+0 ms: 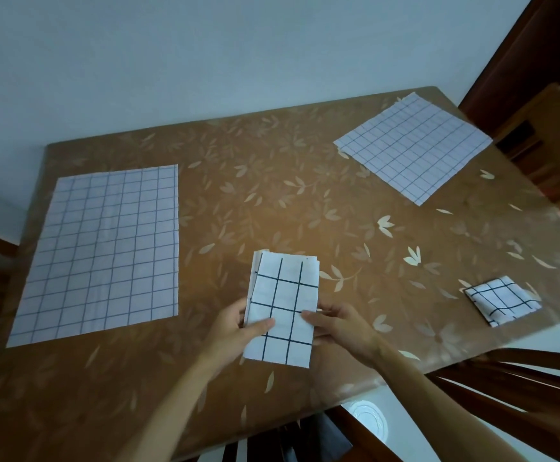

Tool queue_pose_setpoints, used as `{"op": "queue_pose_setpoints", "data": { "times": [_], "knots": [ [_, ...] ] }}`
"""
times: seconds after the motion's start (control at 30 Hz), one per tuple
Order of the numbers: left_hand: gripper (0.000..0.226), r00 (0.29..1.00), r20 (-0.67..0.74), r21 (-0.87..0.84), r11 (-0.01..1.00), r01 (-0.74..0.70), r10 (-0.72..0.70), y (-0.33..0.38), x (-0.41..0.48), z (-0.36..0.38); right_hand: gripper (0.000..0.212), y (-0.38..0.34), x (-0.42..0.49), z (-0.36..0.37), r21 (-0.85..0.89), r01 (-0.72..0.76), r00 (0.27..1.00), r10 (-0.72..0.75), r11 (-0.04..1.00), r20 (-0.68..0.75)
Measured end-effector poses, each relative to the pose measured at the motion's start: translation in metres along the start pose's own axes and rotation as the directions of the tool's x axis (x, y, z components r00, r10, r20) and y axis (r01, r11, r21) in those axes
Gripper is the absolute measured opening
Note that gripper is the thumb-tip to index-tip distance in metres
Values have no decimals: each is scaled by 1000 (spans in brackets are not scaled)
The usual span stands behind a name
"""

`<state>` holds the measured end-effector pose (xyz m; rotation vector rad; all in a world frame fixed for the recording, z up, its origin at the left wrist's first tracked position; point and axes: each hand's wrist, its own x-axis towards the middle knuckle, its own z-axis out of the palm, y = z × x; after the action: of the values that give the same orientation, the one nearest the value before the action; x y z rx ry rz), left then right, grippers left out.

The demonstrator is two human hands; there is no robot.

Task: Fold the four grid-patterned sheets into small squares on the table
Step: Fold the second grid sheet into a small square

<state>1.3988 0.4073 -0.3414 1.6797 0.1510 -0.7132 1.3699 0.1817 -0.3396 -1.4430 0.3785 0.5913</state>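
Note:
A grid-patterned sheet folded into a narrow rectangle [285,295] is held over the near middle of the table. My left hand [235,331] grips its left edge, thumb on top. My right hand [341,323] pinches its right edge. A large unfolded grid sheet [102,251] lies flat at the left. Another grid sheet, spread as a square [413,146], lies at the far right corner. A small folded grid square [501,300] rests near the right edge.
The brown table [272,195] carries a leaf pattern and stands against a pale wall. Wooden chairs [538,388] stand at the right and near side, another at the far right [545,128]. A white round object [370,416] lies on the floor below.

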Motion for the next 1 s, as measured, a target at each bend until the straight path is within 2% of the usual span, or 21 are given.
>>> {"op": "queue_pose_setpoints", "data": {
  "times": [0.07, 0.1, 0.2, 0.27, 0.43, 0.6, 0.7, 0.77, 0.83, 0.93, 1.0],
  "knots": [
    [49, 998, -57, 6, 1000, 30, -30, 3, 0, 2, 27, -3, -2, -3, -27, 15, 1000, -15, 1000, 12],
    [57, 996, -42, -24, 997, 73, -74, 5, 0, 2, 27, -4, -3, -4, -31, 19, 999, -18, 999, 28],
    [85, 967, 148, -194, 953, 234, -207, 4, 6, -3, 26, -9, -7, -7, -33, 12, 996, -9, 999, 83],
    [73, 955, 214, -245, 935, 256, -206, 4, 7, -4, 25, -11, -8, -10, -40, 6, 995, -2, 999, 98],
    [58, 965, 190, -298, 925, 234, -183, 1, 10, -4, 28, -10, -6, -16, -5, -24, 996, 25, 1000, 87],
    [62, 905, 319, -378, 839, 392, -280, 4, 8, -5, 28, -10, -5, -16, 7, -28, 995, 27, 1000, 93],
    [54, 866, 384, -383, 798, 465, -320, -1, 9, -8, 30, -12, -3, -17, 3, -11, 995, 10, 1000, 100],
    [58, 876, 352, -306, 845, 440, -329, -3, 10, -11, 32, -12, -2, -18, 1, -10, 994, 10, 1000, 111],
    [49, 910, 273, -243, 892, 380, -314, -4, 11, -12, 33, -11, 0, -20, 14, -15, 993, 13, 1000, 120],
    [28, 952, 185, -284, 915, 287, -242, -4, 14, -12, 32, -8, 3, -21, 63, -20, 995, 14, 998, 102],
    [30, 970, 131, -314, 919, 238, -206, -5, 15, -12, 37, -7, 3, -20, 78, -12, 997, 6, 997, 79]
  ]
}}
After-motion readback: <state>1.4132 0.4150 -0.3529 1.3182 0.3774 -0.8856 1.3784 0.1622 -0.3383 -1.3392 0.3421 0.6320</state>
